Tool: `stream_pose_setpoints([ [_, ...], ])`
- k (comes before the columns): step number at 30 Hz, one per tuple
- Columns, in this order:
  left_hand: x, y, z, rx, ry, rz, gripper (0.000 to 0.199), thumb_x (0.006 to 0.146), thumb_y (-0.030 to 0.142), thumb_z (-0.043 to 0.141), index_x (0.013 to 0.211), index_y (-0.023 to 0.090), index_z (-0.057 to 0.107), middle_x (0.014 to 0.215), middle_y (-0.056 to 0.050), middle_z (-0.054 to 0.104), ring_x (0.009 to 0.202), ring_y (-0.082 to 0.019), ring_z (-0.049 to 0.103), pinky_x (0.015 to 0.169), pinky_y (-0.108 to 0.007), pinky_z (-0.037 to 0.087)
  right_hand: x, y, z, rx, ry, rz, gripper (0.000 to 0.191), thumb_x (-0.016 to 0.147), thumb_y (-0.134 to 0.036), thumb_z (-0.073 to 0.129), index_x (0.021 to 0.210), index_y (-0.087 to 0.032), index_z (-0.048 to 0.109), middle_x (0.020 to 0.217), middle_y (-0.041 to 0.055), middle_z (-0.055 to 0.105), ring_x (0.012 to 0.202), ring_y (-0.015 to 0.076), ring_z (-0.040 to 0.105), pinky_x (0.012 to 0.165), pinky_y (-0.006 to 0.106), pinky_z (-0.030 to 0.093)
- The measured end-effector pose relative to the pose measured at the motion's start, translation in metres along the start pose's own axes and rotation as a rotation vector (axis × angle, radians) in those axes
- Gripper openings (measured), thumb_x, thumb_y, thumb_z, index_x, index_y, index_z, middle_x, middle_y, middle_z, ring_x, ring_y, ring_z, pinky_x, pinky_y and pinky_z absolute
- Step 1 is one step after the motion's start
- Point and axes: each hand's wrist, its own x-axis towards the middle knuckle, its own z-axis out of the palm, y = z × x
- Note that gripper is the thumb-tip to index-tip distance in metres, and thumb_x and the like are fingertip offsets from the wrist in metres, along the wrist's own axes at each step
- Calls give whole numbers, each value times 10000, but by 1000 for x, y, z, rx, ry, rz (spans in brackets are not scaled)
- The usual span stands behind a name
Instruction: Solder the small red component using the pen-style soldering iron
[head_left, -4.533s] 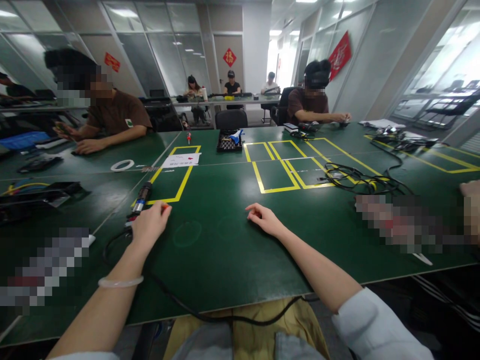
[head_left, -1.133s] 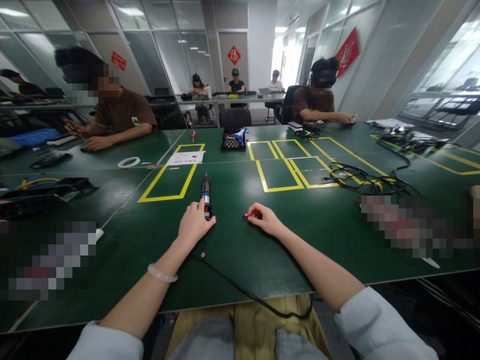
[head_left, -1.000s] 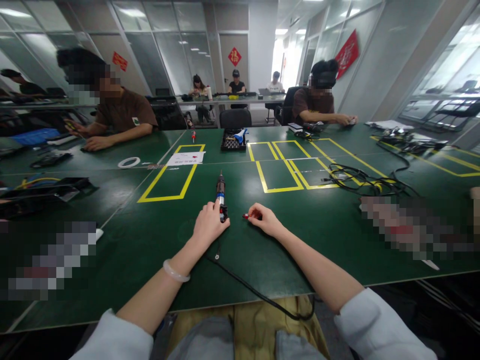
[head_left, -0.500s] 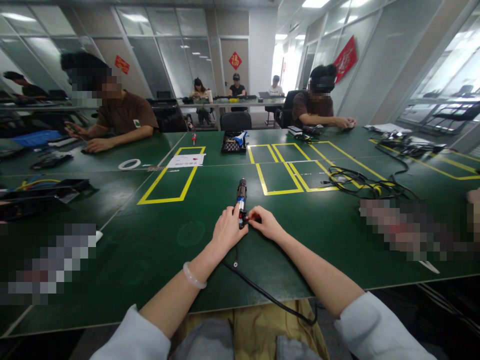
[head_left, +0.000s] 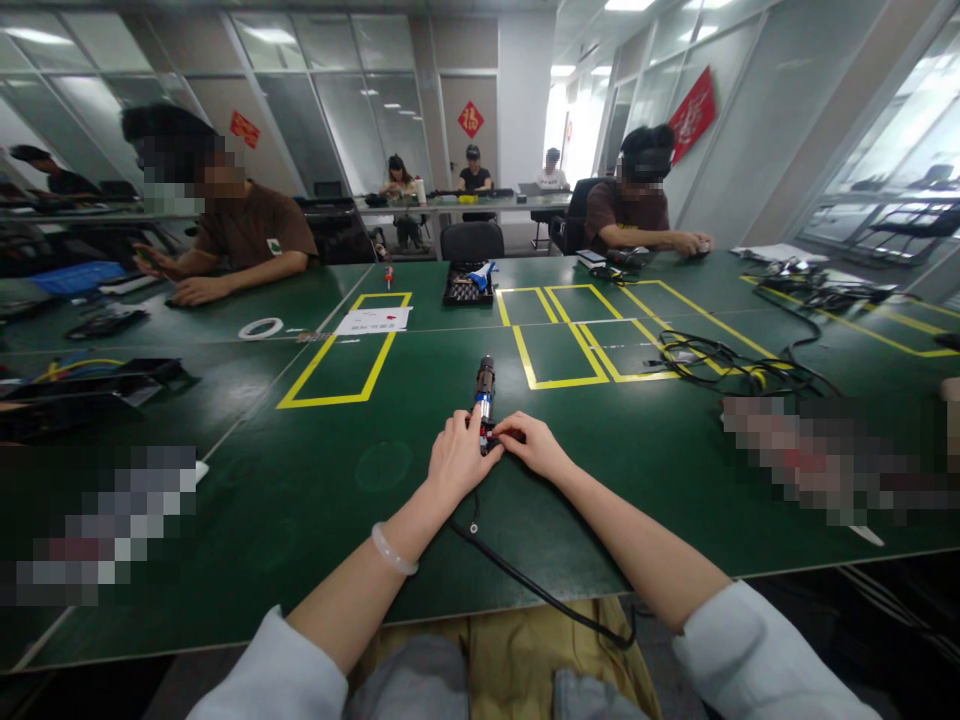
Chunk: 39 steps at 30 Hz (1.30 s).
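Observation:
A black cylindrical device (head_left: 486,379) with a blue and silver band lies on the green table, its far end pointing away from me. My left hand (head_left: 460,450) is closed around its near end and covers much of it. From the right, my right hand (head_left: 534,445) pinches at a small red part (head_left: 487,433) on the device's near end; the fingertips hide its exact shape. A thick black cable (head_left: 525,580) runs from under my left hand over the table's front edge. Beside it hangs a thin lead with a ring terminal (head_left: 473,528).
Yellow tape outlines (head_left: 559,382) mark the table (head_left: 300,520). At the back stands a black tray (head_left: 456,298) with a blue tool (head_left: 482,274) on it. Tangled black cables (head_left: 709,365) lie to the right, a tape roll (head_left: 260,328) to the left. Co-workers sit across the table.
Both hands stay at the near end of the device. The right fingertips have shifted very slightly at the red part; the view has moved a little.

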Motion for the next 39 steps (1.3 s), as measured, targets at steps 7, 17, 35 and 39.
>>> stream_pose_setpoints([
  [7, 5, 3, 0, -6, -8, -50, 647, 851, 495, 488, 1415, 222, 324, 1091, -118, 465, 977, -260, 504, 748, -327, 427, -1, -1, -4, 58, -14, 52, 155, 822, -187, 574, 951, -163, 657, 845, 25, 653, 677, 122, 541, 669, 250, 441],
  [17, 6, -14, -12, 73, -36, -27, 644, 841, 499, 495, 1423, 268, 342, 1089, -111, 480, 958, -256, 501, 747, -328, 425, -2, 2, -10, 86, -23, 80, 184, 832, -209, 553, 989, -159, 634, 816, 17, 627, 673, 115, 535, 648, 234, 436],
  [35, -15, -202, -46, 144, -168, -450, 711, 848, 612, 356, 1457, 246, 319, 1243, -208, 436, 1071, -371, 484, 801, -454, 438, -5, -2, -13, 64, -74, 128, 168, 850, -229, 534, 921, -157, 668, 796, 24, 668, 682, 126, 578, 662, 240, 443],
  [39, -18, -236, -51, 187, -172, -560, 693, 860, 627, 346, 1455, 274, 300, 1281, -191, 427, 1100, -370, 473, 807, -443, 441, -5, -2, -13, 68, -78, 130, 164, 849, -228, 536, 914, -160, 671, 790, 23, 673, 676, 130, 582, 652, 243, 442],
])
